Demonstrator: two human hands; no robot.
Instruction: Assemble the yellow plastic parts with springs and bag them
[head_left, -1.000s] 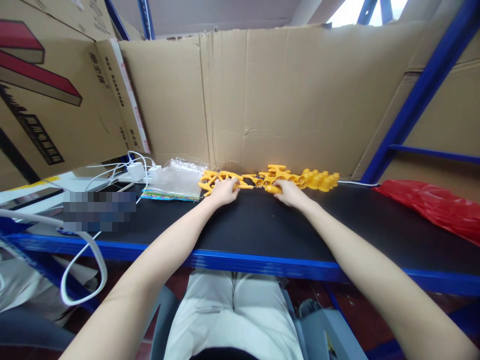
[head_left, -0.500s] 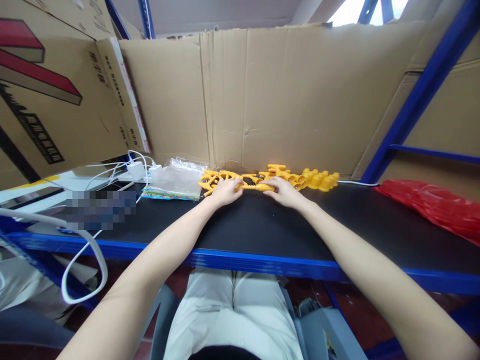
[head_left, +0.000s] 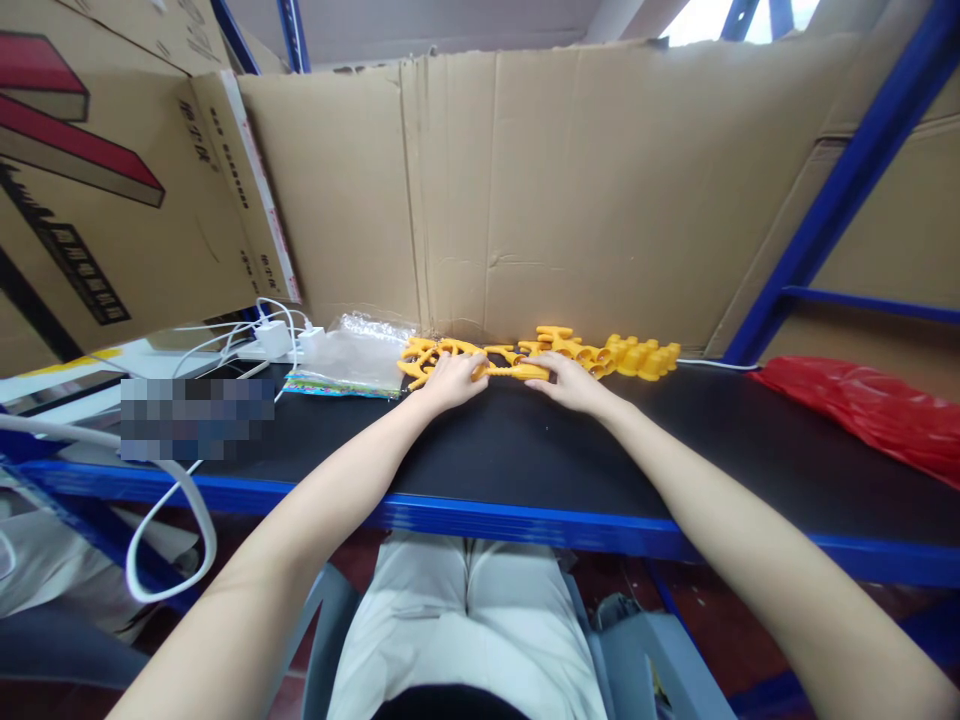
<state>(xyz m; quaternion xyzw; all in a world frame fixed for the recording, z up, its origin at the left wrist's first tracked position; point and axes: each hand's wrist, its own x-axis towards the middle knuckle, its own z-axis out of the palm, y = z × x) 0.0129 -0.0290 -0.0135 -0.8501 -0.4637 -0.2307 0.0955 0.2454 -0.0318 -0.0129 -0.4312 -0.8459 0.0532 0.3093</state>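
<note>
A yellow plastic rod-like piece (head_left: 517,371) spans the gap between my two hands, low over the black tabletop. My left hand (head_left: 456,381) is closed around its left end, with the fingers curled over it. At the other end, my right hand (head_left: 568,383) grips the piece between thumb and fingers. Behind the left hand lies a heap of yellow branching parts (head_left: 421,352). More yellow parts (head_left: 556,336), some with round openings, lie behind the right hand. Several yellow cup-shaped pieces (head_left: 643,357) stand to their right.
Clear plastic bags (head_left: 349,355) with a colourful printed edge lie left of the heap. White chargers (head_left: 274,339) and cables sit further left, beside a blurred patch. A red plastic bag (head_left: 862,405) lies at right. Cardboard (head_left: 600,190) walls the back; a blue rail (head_left: 510,522) edges the front.
Both hands stay in nearly the same place, still holding the yellow piece. The rod between them looks slightly turned, its bumpy side showing less.
</note>
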